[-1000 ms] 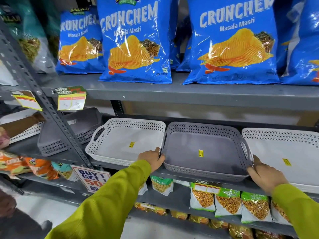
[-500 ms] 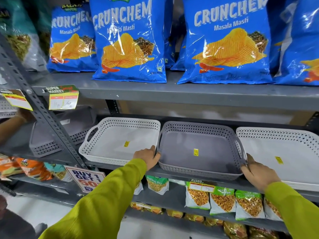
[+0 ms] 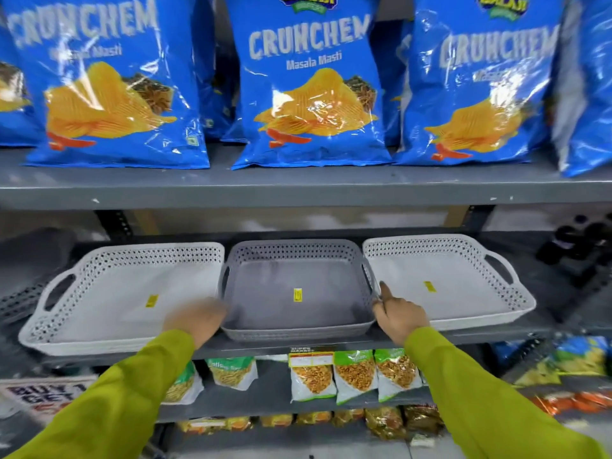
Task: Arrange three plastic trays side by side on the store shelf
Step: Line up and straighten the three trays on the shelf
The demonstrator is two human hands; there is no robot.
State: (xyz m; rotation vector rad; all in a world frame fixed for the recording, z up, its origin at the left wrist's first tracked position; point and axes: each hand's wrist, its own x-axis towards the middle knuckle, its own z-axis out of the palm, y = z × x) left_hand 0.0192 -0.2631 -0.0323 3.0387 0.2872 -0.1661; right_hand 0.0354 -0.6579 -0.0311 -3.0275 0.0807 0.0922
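I see the grey tray (image 3: 294, 293) between two white trays (image 3: 109, 303) (image 3: 447, 283). My left hand (image 3: 195, 318), blurred, grip unclear, at its 8 o'clock; right hand (image 3: 399, 314), forefinger out, touches its 4 o'clock corner, holding nothing.

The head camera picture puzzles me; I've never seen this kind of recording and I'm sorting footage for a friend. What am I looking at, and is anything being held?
There is no machine here. A person wears a wide-angle camera on the head, so you look forward and down along their green sleeves at a store shelf. Three plastic trays sit on it side by side: a left white tray, a grey tray in the middle, and a right white tray. The left hand, blurred, is at the grey tray's left front corner. The right hand is at its right edge, one finger extended. Neither clearly grips anything. Blue chip bags stand on the shelf above.
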